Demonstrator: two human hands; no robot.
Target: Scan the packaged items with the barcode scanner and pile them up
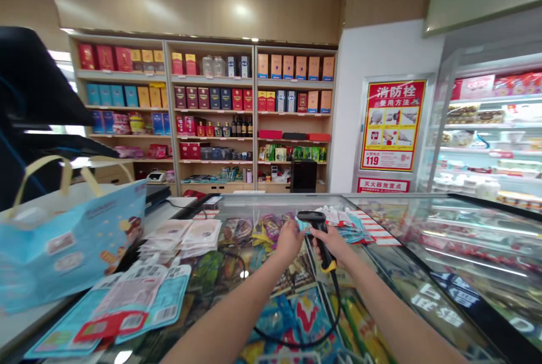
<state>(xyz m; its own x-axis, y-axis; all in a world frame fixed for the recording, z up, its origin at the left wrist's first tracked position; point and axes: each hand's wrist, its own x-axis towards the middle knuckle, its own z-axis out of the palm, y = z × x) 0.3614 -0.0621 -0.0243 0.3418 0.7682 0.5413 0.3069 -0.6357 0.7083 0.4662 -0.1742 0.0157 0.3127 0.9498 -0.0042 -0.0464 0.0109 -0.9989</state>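
Note:
My right hand (332, 241) is wrapped round the handle of a black and yellow barcode scanner (322, 240), held upright over the glass freezer top; its cable loops down below. Close beside the scanner head, to its left, is my left hand (290, 241), fingers pressed together at a small light-blue thing, too small to name. Behind my right hand lies a pile of blue and white pouches (353, 227). More blue and white pouches (139, 302) are spread at the left front, with stacked white packets (182, 237) behind them.
A light-blue shopping bag (71, 240) stands at the left below a dark monitor (38, 82). Under the freezer glass lie colourful packages. Shelves of boxes and bottles (212, 99) line the back wall; a lit refrigerated display (495, 132) stands at the right.

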